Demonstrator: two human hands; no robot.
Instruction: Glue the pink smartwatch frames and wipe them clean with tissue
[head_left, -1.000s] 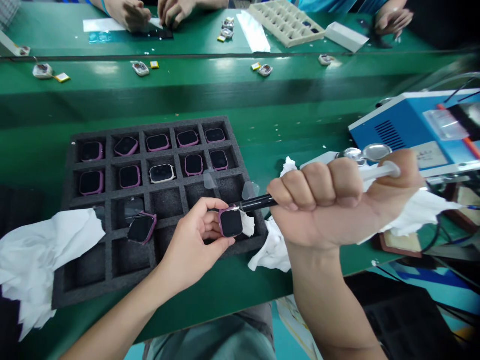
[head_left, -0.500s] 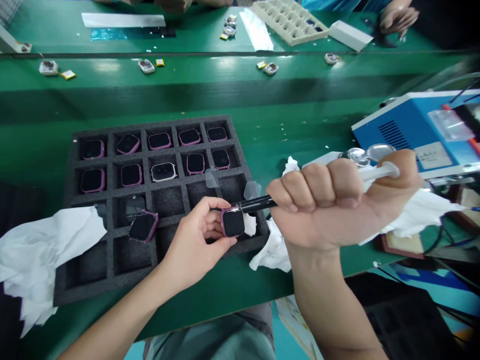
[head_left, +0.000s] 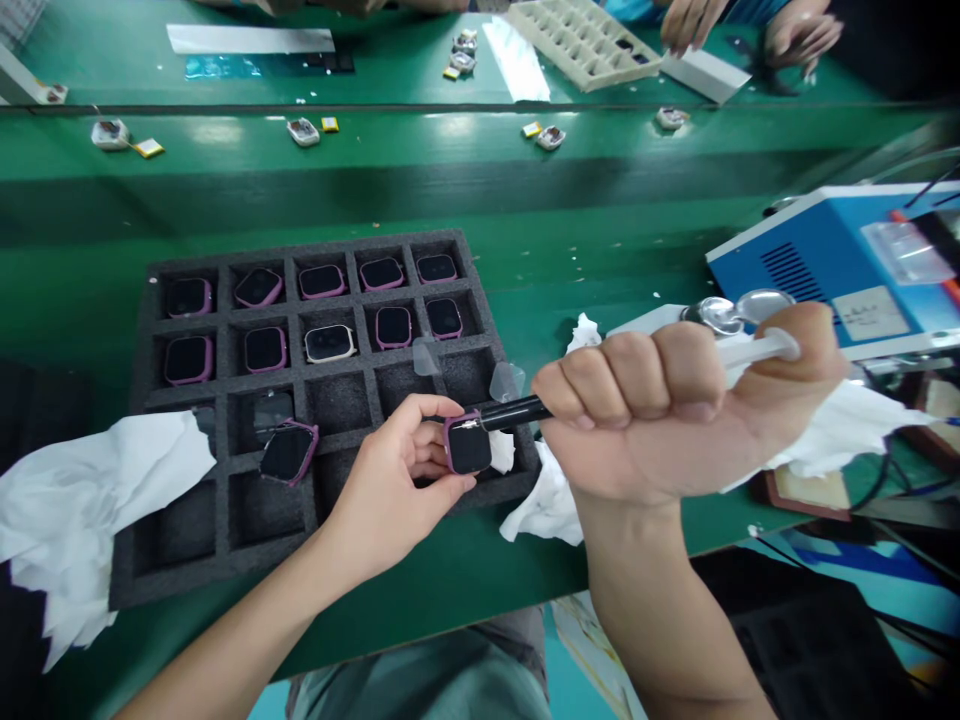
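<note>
My left hand (head_left: 386,490) grips a purple-framed smartwatch (head_left: 469,450) by its edges, fingers behind and thumb at the lower rim. My right hand (head_left: 675,405) is wrapped round a black syringe (head_left: 514,411), its thumb pressing on the white plunger (head_left: 757,348). The metal tip of the syringe lies at the watch's upper edge; whether it touches, I cannot tell. Below both hands is a dark foam tray (head_left: 191,598) with several watches in its compartments. One purple watch (head_left: 289,451) leans across a divider, and a pale-framed watch (head_left: 330,343) sits among the purple ones.
Crumpled white cloth (head_left: 97,480) covers the tray's left side; more tissue (head_left: 547,495) lies at its right. A blue-and-white machine (head_left: 810,260) stands at right. Small watch parts (head_left: 304,131) line the raised ledge. Across it, a co-worker's hand (head_left: 690,22) is near a beige tray (head_left: 581,45).
A co-worker's hand has come into view at the top right. The whole scene has shifted slightly to the right. My hands hold nearly the same pose on the watch and syringe.
</note>
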